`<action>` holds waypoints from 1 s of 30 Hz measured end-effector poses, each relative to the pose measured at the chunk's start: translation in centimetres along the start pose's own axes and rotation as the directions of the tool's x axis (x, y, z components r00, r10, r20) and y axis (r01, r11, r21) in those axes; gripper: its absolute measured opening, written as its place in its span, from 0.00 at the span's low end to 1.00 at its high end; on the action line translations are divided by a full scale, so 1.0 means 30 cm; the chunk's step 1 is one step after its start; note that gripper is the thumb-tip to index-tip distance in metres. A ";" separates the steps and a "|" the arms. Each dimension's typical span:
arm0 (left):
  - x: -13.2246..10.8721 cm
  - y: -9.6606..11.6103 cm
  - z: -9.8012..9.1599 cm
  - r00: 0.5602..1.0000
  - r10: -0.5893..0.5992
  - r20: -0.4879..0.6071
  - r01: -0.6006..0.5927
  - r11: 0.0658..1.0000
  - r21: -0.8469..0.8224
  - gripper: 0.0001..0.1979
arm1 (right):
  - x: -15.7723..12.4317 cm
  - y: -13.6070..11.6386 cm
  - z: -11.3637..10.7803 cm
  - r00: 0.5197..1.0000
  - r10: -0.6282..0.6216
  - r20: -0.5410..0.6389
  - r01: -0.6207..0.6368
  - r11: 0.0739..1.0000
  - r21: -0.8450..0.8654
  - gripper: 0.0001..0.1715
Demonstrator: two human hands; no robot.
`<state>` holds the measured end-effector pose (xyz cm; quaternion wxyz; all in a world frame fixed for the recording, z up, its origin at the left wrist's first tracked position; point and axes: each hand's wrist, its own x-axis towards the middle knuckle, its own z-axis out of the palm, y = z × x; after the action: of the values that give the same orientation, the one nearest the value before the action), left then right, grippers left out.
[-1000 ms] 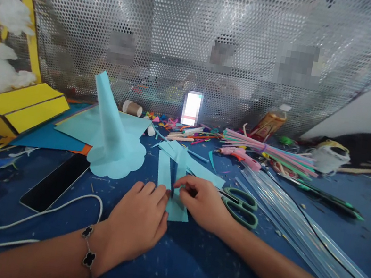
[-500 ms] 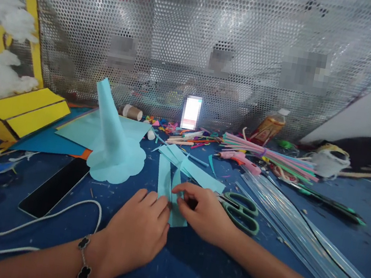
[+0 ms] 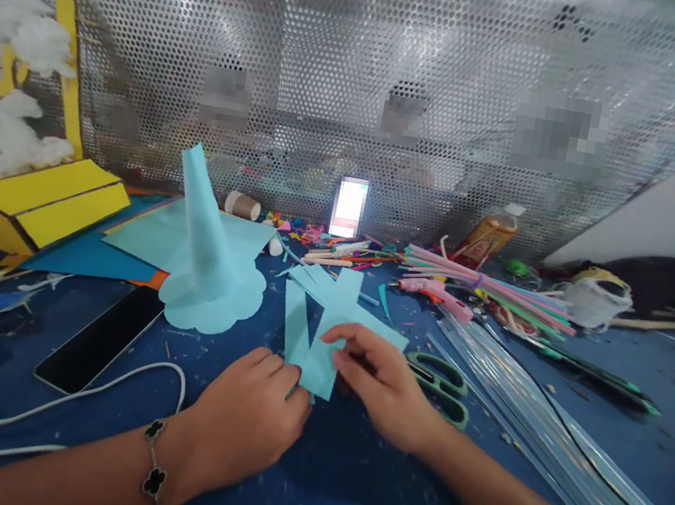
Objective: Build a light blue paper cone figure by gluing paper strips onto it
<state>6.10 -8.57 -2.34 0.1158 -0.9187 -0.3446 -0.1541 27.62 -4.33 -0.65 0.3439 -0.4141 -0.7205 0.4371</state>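
Note:
Light blue paper strips lie in front of me on the dark blue table. My left hand point(image 3: 258, 408) is closed, its fingertips pinching the near end of a strip. My right hand point(image 3: 388, 388) holds the right edge of a paper strip point(image 3: 336, 313) between thumb and index finger; its broad side faces up. Another paper strip point(image 3: 298, 315) slants beside it on the left, and the two overlap at their near ends. Beyond and partly under my right hand lie more strips. Green-handled scissors point(image 3: 442, 380) rest just right of that hand.
A blue paper cone on a scalloped base point(image 3: 202, 281) stands left, near a black phone point(image 3: 100, 337) and white cable point(image 3: 109, 395). On the right are a pink glue gun point(image 3: 438, 295), straws point(image 3: 489, 284) and clear plastic strips point(image 3: 521, 398). A lit phone point(image 3: 349, 207) leans at the back.
The strip in my right hand has turned from a narrow, curled view to lying broad side up. My right hand has shifted slightly right; my left has hardly moved.

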 end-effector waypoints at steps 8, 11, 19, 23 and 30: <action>-0.007 -0.069 -0.033 0.961 0.156 -0.227 -0.157 0.988 0.015 0.14 | -0.007 -0.014 0.024 0.977 -0.002 0.214 0.078 0.936 -0.344 0.21; -0.001 -0.078 -0.032 0.966 -0.015 -0.260 -0.015 0.993 -0.114 0.16 | -0.017 -0.024 0.019 0.941 -0.075 0.330 0.245 0.825 -0.510 0.29; 0.011 -0.089 0.011 0.963 -0.253 0.096 0.265 0.953 -0.146 0.22 | 0.067 0.075 -0.121 0.986 -0.107 -0.127 -0.069 0.433 -0.899 0.30; 0.009 -0.079 0.006 0.962 -0.234 0.142 0.256 0.953 -0.164 0.22 | 0.087 0.109 -0.160 0.987 -0.008 -0.162 -0.139 0.471 -0.871 0.29; 0.014 -0.071 0.005 0.962 -0.230 0.144 0.256 0.947 -0.196 0.22 | 0.114 0.105 -0.171 0.979 0.131 -0.154 -0.201 0.702 -0.683 0.31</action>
<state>5.01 -6.71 -2.10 -0.0238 -0.8838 -0.4430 -0.1482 31.52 1.37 -1.14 0.1558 -0.5959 -0.7745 0.1439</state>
